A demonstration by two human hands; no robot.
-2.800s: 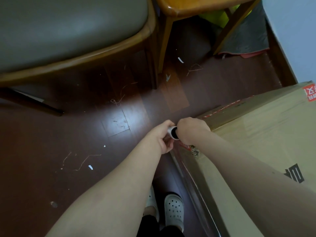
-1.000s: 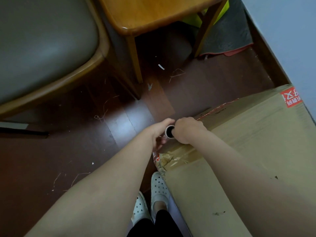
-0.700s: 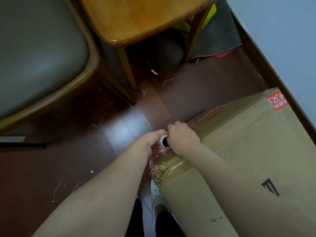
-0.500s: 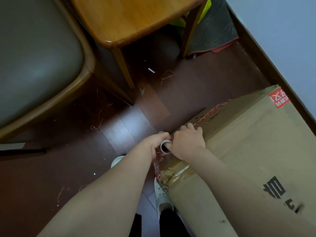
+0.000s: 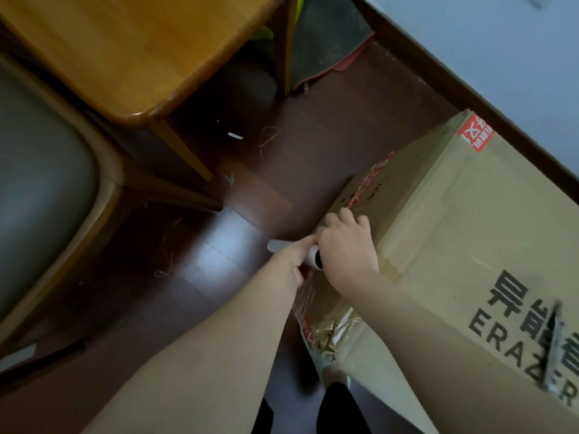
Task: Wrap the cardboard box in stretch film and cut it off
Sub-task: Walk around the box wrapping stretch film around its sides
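Observation:
A large brown cardboard box (image 5: pixel 445 233) with black print and a red sticker stands on the dark floor at the right. Its near corner is torn, with crumpled tape and clear film over it. My two hands hold a white stretch film roll (image 5: pixel 313 256) against the box's left edge. My right hand (image 5: pixel 346 242) curls over the roll's upper end, fingers on the box top. My left hand (image 5: pixel 289 264) grips the roll from the left; its lower part is hidden behind my hands.
A wooden table (image 5: pixel 125 57) and a grey-cushioned wooden chair (image 5: pixel 44 189) stand to the left and above. A grey mat (image 5: pixel 326 48) lies under the table near the blue wall (image 5: pixel 501 42). Scraps litter the wooden floor (image 5: pixel 238 220). My legs (image 5: pixel 338 408) show below.
I have stepped along the box, so the view has swung and the box print shows. Both hands stayed on the roll and slid with it further along the box's left edge.

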